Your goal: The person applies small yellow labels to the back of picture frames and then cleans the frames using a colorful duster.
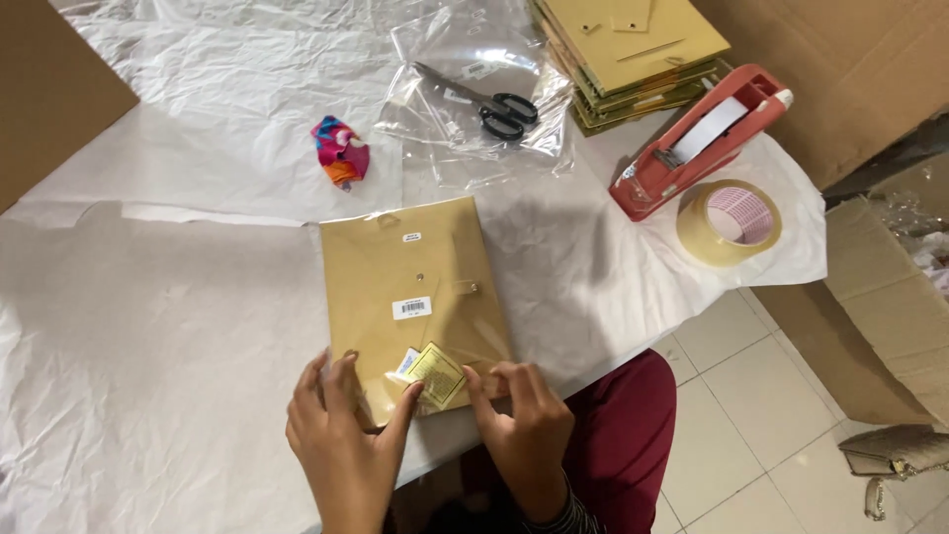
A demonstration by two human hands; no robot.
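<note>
White crinkled paper point(148, 326), flat brown packet point(415, 297)

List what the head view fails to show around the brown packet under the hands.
- Brown packet: its near edge is covered by the left hand and right hand.
- Yellow slip: print too small; a corner sits under the fingers.
- White labels: too small to read.
- Scissors: blades blurred by glare on the clear bags.
- Stack of brown packets: cut off by the top edge.
</note>
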